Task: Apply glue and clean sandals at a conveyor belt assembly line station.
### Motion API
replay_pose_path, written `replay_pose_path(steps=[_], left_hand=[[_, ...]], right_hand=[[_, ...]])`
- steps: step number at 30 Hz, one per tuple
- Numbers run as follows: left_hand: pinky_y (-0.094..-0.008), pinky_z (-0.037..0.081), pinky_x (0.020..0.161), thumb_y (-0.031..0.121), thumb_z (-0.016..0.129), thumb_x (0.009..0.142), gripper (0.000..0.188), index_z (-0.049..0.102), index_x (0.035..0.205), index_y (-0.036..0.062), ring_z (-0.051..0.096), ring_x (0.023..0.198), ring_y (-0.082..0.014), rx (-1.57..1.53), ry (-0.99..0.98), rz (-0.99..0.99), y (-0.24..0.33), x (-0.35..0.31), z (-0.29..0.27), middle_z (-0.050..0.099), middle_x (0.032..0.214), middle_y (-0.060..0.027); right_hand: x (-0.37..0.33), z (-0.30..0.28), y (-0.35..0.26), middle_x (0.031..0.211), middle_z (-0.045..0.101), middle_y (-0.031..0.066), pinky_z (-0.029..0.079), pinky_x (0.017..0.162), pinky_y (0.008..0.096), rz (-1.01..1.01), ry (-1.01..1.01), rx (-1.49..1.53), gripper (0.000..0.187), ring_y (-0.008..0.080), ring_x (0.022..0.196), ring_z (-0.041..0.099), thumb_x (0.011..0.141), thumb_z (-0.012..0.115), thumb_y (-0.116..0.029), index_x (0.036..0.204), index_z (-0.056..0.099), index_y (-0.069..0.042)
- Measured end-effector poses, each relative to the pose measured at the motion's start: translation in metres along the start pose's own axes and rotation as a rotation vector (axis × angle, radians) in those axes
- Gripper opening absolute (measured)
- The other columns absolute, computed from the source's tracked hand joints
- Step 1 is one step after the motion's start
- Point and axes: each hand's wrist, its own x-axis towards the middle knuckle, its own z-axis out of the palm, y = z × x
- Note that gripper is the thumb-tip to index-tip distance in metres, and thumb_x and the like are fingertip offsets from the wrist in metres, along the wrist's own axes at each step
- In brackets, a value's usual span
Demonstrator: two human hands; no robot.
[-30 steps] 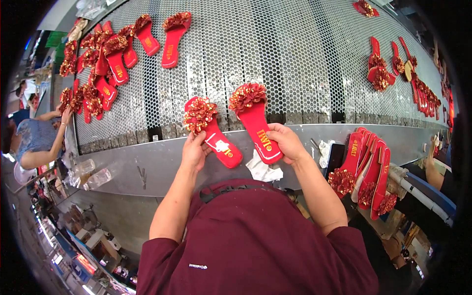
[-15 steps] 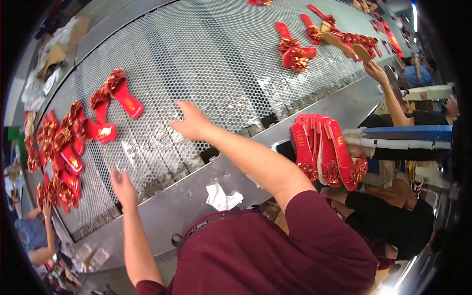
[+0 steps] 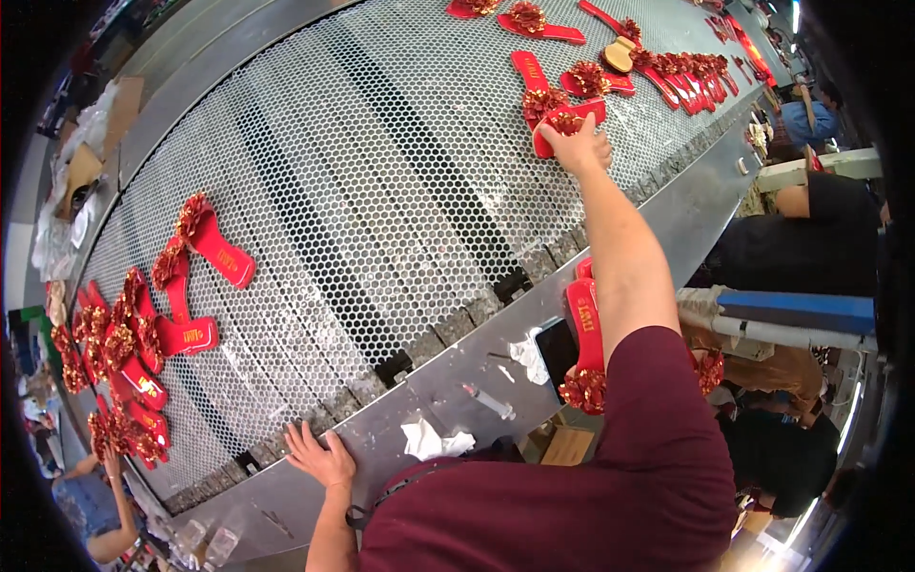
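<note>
My right hand (image 3: 579,151) reaches to the far right of the mesh belt. Its thumb and fingers close around the near side of a red sandal (image 3: 582,112) with a ruffled red-and-gold ornament. That sandal lies across another red sandal (image 3: 530,78) on the mesh. My left hand (image 3: 322,459) rests on the metal edge of the belt, fingers spread, holding nothing. Beside my right upper arm, a group of red sandals (image 3: 585,319) is partly hidden by my arm.
The mesh belt (image 3: 381,200) carries a pair of sandals (image 3: 221,255) and a crowded cluster (image 3: 122,341) at left, and a row of sandals (image 3: 691,81) at far right. Crumpled paper (image 3: 434,440) and a syringe (image 3: 491,401) lie on the metal ledge (image 3: 400,412). A co-worker's hand (image 3: 112,464) touches the left cluster.
My right hand has swung far right onto a sandal. My left hand has come down onto the metal edge. The co-worker's arm at right has withdrawn from the sandals.
</note>
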Motion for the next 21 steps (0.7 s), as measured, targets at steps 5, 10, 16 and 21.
replay_pose_path(steps=[5, 10, 16, 21], left_hand=[[-0.0570, 0.004, 0.112, 0.028, 0.052, 0.083, 0.056, 0.044, 0.133, 0.0042, 0.021, 0.140, -0.0353, 0.005, -0.010, 0.008, 0.007, 0.004, 0.009, 0.031, 0.148, -0.0169], [-0.0564, 0.004, 0.112, 0.028, 0.047, 0.087, 0.052, 0.045, 0.133, 0.0047, 0.021, 0.140, -0.0336, 0.051, -0.021, 0.029, 0.009, 0.006, 0.013, 0.031, 0.149, -0.0155], [-0.0580, 0.006, 0.111, 0.031, 0.048, 0.084, 0.053, 0.047, 0.129, 0.0025, 0.024, 0.138, -0.0361, 0.056, 0.011, 0.053, 0.013, 0.007, 0.019, 0.034, 0.146, -0.0182], [-0.0585, 0.006, 0.111, 0.032, 0.047, 0.085, 0.052, 0.048, 0.128, 0.0028, 0.025, 0.138, -0.0367, 0.065, 0.016, 0.060, 0.014, 0.004, 0.024, 0.034, 0.146, -0.0184]], right_hand=[[0.033, 0.015, 0.000, 0.121, 0.058, 0.0219, 0.039, 0.100, 0.0451, -0.129, -0.086, 0.067, 0.104, 0.0318, 0.117, 0.054, 0.067, 0.066, -0.067, 0.145, 0.029, -0.009], [0.064, -0.013, 0.013, 0.108, 0.066, 0.0184, 0.049, 0.089, 0.0384, -0.166, -0.071, 0.072, 0.074, 0.0309, 0.101, 0.064, 0.069, 0.070, -0.056, 0.121, 0.058, -0.004], [0.060, -0.025, -0.040, 0.109, 0.065, 0.0179, 0.049, 0.089, 0.0400, -0.756, 0.157, 0.146, 0.073, 0.0330, 0.101, 0.063, 0.073, 0.070, -0.048, 0.132, 0.049, -0.009], [0.039, 0.009, -0.075, 0.119, 0.058, 0.0208, 0.047, 0.092, 0.0406, -0.943, -0.076, -0.084, 0.081, 0.0340, 0.112, 0.056, 0.072, 0.074, -0.041, 0.135, 0.042, -0.002]])
